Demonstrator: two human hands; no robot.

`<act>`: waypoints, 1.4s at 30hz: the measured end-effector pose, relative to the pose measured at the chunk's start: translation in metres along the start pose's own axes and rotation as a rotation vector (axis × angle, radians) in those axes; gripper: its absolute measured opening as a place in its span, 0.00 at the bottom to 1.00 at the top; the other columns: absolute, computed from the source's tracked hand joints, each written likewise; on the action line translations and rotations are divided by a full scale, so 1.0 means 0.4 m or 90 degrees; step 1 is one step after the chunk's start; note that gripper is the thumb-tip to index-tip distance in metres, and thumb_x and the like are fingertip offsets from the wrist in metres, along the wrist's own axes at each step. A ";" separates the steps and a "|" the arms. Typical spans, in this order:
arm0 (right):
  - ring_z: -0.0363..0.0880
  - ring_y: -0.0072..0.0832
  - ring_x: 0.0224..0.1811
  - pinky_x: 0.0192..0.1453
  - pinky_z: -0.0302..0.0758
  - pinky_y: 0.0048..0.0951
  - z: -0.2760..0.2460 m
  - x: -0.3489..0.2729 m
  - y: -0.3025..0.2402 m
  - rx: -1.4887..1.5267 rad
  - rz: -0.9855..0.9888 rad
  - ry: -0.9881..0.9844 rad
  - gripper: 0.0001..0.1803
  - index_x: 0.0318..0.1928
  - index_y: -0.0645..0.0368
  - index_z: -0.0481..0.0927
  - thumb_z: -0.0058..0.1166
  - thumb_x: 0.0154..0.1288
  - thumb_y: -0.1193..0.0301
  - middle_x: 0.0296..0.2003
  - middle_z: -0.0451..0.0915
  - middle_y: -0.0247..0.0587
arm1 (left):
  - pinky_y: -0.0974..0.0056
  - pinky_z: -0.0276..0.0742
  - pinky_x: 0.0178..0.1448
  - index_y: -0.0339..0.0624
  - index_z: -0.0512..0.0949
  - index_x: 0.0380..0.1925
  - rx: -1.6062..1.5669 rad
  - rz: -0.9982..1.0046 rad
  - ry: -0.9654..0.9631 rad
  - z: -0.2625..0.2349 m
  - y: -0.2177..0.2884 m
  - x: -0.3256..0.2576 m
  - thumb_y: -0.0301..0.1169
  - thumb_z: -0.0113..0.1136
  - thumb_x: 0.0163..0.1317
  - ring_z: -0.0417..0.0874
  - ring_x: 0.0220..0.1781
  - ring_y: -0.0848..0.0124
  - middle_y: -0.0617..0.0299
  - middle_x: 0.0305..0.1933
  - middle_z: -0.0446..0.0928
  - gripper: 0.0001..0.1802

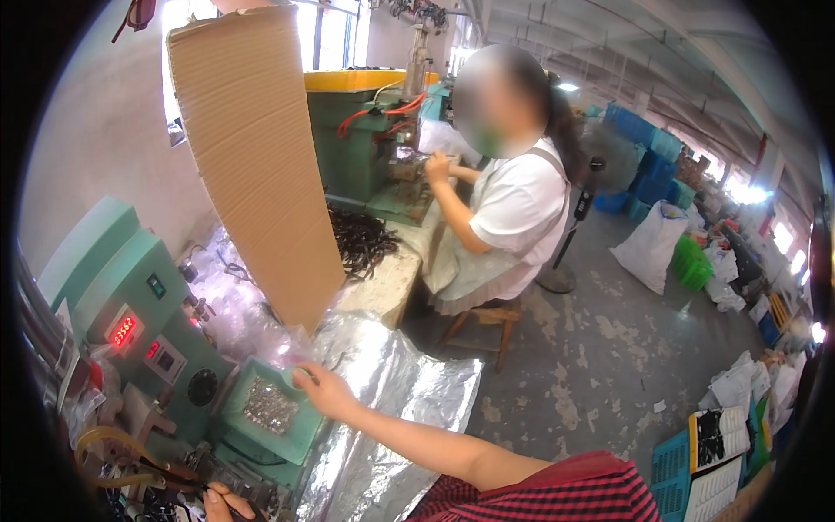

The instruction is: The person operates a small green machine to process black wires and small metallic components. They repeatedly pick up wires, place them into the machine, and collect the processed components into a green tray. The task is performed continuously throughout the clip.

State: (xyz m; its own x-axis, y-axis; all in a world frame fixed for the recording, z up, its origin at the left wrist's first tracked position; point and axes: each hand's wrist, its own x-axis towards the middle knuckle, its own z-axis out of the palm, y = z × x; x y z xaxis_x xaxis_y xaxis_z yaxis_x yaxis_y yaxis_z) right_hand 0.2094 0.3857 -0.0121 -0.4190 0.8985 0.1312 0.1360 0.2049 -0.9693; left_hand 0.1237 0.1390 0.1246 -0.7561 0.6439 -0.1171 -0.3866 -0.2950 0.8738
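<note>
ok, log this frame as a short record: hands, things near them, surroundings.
left hand: cut off by lower edge, at a dark slim item; grip unclear
right hand: at the rim of the green tray; contact unclear
tray contents: small metallic pieces
machine: green housing, red-lit display
divider: upright cardboard sheet
surface: silvery sheet under right forearm
co-worker: seated person, white top

Tray (304, 421): pale green, shallow, sits just left of right hand (326, 393), fingertips at far edge, contact unclear. Parts (270, 406): small, silvery, loose heap inside tray. Dark slim piece (186, 478): at left hand's (229, 505) fingertips, details unclear.
</note>
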 end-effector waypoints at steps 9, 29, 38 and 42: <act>0.81 0.36 0.45 0.50 0.73 0.32 0.003 0.003 0.006 -0.024 0.000 -0.002 0.23 0.53 0.57 0.75 0.45 0.70 0.53 0.42 0.83 0.42 | 0.76 0.57 0.23 0.42 0.75 0.37 -0.002 0.013 0.016 -0.008 -0.006 0.003 0.35 0.47 0.70 0.64 0.20 0.80 0.69 0.23 0.72 0.10; 0.81 0.36 0.46 0.50 0.73 0.32 -0.001 0.004 0.010 -0.029 0.005 -0.005 0.23 0.54 0.55 0.74 0.43 0.70 0.52 0.42 0.83 0.40 | 0.76 0.57 0.21 0.43 0.75 0.36 -0.015 -0.007 -0.002 -0.009 -0.004 0.002 0.35 0.47 0.70 0.64 0.18 0.80 0.68 0.23 0.73 0.10; 0.81 0.36 0.46 0.50 0.73 0.32 0.006 0.005 0.010 -0.026 0.002 -0.013 0.24 0.54 0.54 0.74 0.43 0.70 0.51 0.42 0.83 0.40 | 0.76 0.57 0.19 0.43 0.75 0.36 -0.004 -0.002 0.006 -0.009 -0.001 0.001 0.34 0.47 0.70 0.64 0.17 0.79 0.68 0.22 0.72 0.09; 0.80 0.37 0.48 0.51 0.73 0.33 0.005 0.006 0.012 -0.017 0.004 -0.027 0.24 0.55 0.54 0.74 0.43 0.70 0.50 0.44 0.82 0.42 | 0.76 0.57 0.19 0.43 0.75 0.37 0.009 -0.014 0.019 -0.003 0.004 0.002 0.34 0.47 0.69 0.64 0.17 0.79 0.69 0.22 0.71 0.09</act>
State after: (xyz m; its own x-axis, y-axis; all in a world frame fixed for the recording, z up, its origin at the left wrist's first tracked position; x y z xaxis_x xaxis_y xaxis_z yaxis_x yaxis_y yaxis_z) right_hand 0.2072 0.3881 -0.0167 -0.4555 0.8828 0.1150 0.1632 0.2098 -0.9640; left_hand 0.1218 0.1380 0.1252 -0.7627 0.6291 -0.1501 -0.3957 -0.2703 0.8777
